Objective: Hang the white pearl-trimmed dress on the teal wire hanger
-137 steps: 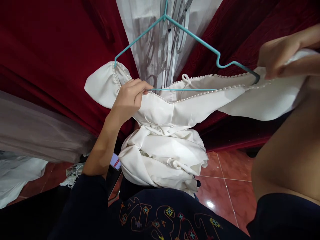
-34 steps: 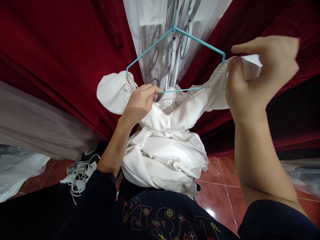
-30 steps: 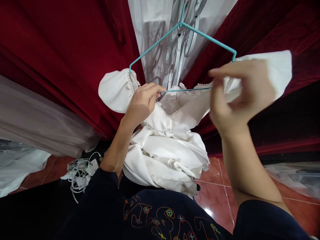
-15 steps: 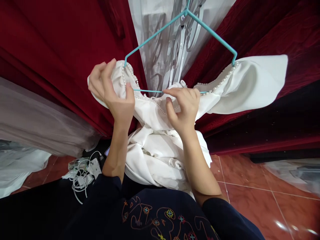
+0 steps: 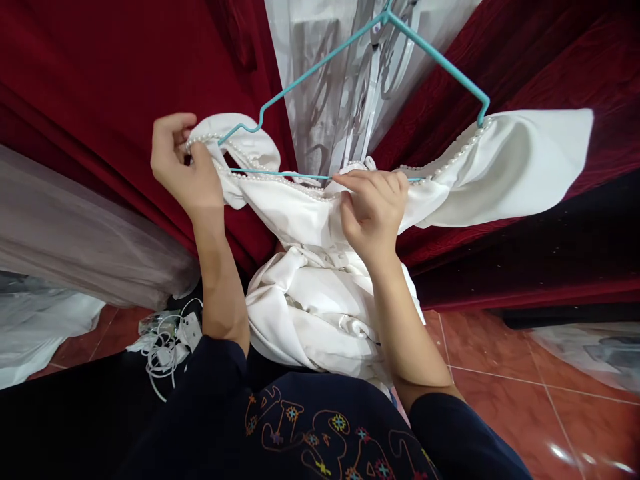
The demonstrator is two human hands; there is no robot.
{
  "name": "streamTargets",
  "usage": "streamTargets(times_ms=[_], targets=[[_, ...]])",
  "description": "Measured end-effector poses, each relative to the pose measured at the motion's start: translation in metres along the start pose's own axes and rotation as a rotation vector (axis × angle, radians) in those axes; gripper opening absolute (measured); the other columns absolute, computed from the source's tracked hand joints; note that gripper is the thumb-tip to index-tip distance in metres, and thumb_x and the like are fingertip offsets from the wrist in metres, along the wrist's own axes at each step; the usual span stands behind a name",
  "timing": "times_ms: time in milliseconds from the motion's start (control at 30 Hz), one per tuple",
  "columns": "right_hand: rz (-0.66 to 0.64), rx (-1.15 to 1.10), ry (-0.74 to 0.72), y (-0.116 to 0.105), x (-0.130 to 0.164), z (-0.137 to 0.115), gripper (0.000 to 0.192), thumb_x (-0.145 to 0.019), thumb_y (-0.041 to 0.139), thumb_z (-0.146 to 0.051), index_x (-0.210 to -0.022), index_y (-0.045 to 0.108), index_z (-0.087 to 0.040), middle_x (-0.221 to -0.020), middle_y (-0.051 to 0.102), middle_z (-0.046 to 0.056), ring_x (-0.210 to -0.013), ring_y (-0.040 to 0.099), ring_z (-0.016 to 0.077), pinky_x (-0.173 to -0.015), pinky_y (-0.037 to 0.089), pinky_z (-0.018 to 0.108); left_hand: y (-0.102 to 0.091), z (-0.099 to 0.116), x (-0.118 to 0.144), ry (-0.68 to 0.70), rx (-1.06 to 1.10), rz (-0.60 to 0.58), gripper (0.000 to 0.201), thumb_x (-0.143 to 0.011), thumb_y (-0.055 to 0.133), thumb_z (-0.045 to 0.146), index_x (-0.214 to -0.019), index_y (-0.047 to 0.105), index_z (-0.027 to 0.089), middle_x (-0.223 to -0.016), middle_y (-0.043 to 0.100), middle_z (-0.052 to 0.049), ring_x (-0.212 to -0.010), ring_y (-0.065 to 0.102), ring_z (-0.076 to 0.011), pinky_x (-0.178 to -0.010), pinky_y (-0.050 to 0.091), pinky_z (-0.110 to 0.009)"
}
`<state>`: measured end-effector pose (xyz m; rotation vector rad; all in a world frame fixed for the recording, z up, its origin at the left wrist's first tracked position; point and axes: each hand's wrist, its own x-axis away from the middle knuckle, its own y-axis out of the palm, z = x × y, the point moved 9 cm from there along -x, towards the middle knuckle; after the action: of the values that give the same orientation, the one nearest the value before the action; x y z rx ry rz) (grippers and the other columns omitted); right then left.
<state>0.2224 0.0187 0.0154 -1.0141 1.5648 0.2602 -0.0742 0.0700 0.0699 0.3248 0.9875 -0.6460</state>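
A white dress (image 5: 310, 310) with pearl beads along its neckline hangs on a teal hanger (image 5: 320, 67). My left hand (image 5: 183, 160) grips the beaded edge of the left sleeve, pulled out past the hanger's left end. That end of the hanger shows inside the sleeve opening. At the middle of the neckline my right hand (image 5: 375, 207) is closed around the hanger's lower bar, touching the dress fabric behind it. The right sleeve (image 5: 540, 167) spreads out to the right, its beaded edge over the hanger's right end.
Dark red curtains (image 5: 110, 73) hang on both sides, with a sheer white curtain (image 5: 320, 73) between them. At lower left a white charging cable (image 5: 161, 363) and a phone (image 5: 191, 330) lie on a black surface. Red tiles (image 5: 545, 427) cover the floor.
My left hand has moved left, drawing the left sleeve's beaded edge outward. More of the hanger's left end is now visible. The right hand keeps its hold in the middle.
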Motion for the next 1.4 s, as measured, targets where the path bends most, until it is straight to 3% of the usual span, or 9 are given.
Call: streamTargets(times_ms=[233,467,667,800,900,1067,1133,1267,1400], targets=[[0.040,-0.033,0.014,-0.007,0.000,0.011,0.026,-0.095,0.051,-0.018,-0.110,0.070,-0.027,-0.107,0.071,0.001,-0.099,0.063,0.0210,-0.100,0.039,0.046,-0.006,-0.042,0.064,-0.313,0.079,-0.167,0.016,-0.080,0.055,0.003,-0.086,0.063,0.016,-0.079,0.064,0.002,-0.072,0.061,-0.0112,-0.065,0.052,-0.022],[0.025,-0.128,0.052,-0.005,-0.002,-0.001,0.027,-0.097,0.048,-0.017,-0.108,0.070,-0.028,-0.103,0.072,0.000,-0.097,0.065,0.0187,-0.095,0.042,0.043,0.004,-0.079,0.083,-0.493,0.099,-0.306,0.019,-0.075,0.052,0.001,-0.076,0.064,0.016,-0.071,0.062,0.002,-0.067,0.060,-0.0113,-0.063,0.049,-0.019],[0.043,-0.116,0.065,-0.004,-0.004,-0.005,0.027,-0.096,0.049,-0.016,-0.108,0.070,-0.028,-0.104,0.072,0.001,-0.098,0.065,0.0196,-0.096,0.042,0.044,0.018,0.020,0.094,-0.077,0.283,-0.464,0.008,-0.089,0.070,0.020,-0.096,0.072,0.022,-0.096,0.070,-0.003,-0.093,0.068,-0.0186,-0.082,0.056,-0.030],[0.017,-0.121,0.072,-0.003,-0.004,-0.006,0.031,-0.095,0.047,-0.014,-0.110,0.070,-0.028,-0.108,0.072,0.001,-0.100,0.065,0.0185,-0.096,0.042,0.043,0.019,0.069,0.097,0.125,0.156,-0.376,0.011,-0.101,0.059,0.030,-0.105,0.069,0.027,-0.112,0.068,-0.004,-0.111,0.064,-0.0241,-0.104,0.051,-0.045],[0.005,-0.128,0.066,-0.001,-0.003,-0.010,0.032,-0.095,0.047,-0.014,-0.114,0.069,-0.029,-0.111,0.072,0.000,-0.103,0.065,0.0181,-0.096,0.042,0.042,0.023,0.077,0.094,0.139,0.082,-0.307,0.015,-0.105,0.052,0.031,-0.110,0.065,0.027,-0.129,0.062,-0.006,-0.126,0.058,-0.0269,-0.109,0.046,-0.049],[-0.054,-0.076,0.043,-0.005,-0.006,-0.012,0.029,-0.097,0.048,-0.018,-0.115,0.068,-0.028,-0.113,0.071,0.002,-0.106,0.065,0.0207,-0.099,0.045,0.045,0.038,0.074,0.092,0.080,0.227,-0.385,0.018,-0.106,0.051,0.032,-0.113,0.067,0.025,-0.106,0.062,-0.005,-0.103,0.064,-0.0223,-0.094,0.053,-0.038],[0.004,-0.052,0.031,-0.022,-0.013,-0.004,0.025,-0.099,0.050,-0.021,-0.114,0.068,-0.027,-0.113,0.071,0.004,-0.109,0.065,0.0220,-0.100,0.046,0.047,0.042,0.074,0.091,0.077,0.209,-0.424,0.020,-0.106,0.052,0.032,-0.107,0.070,0.025,-0.103,0.060,-0.005,-0.100,0.062,-0.0216,-0.091,0.053,-0.036],[0.402,0.141,0.084,-0.085,-0.023,0.039,0.020,-0.089,0.070,-0.031,-0.106,0.071,-0.020,-0.101,0.068,0.010,-0.100,0.063,0.0247,-0.091,0.051,0.045,0.043,0.074,0.086,0.082,0.265,-0.436,0.016,-0.102,0.057,0.024,-0.102,0.073,0.025,-0.099,0.061,-0.005,-0.094,0.061,-0.0199,-0.086,0.052,-0.033],[0.279,0.229,0.125,-0.096,-0.043,0.078,0.027,-0.077,0.076,-0.023,-0.103,0.071,-0.015,-0.097,0.066,0.007,-0.082,0.062,0.0174,-0.064,0.048,0.028,0.045,0.069,0.085,0.103,0.250,-0.420,0.017,-0.101,0.059,0.023,-0.100,0.076,0.024,-0.094,0.061,-0.004,-0.088,0.060,-0.0187,-0.081,0.052,-0.032]])
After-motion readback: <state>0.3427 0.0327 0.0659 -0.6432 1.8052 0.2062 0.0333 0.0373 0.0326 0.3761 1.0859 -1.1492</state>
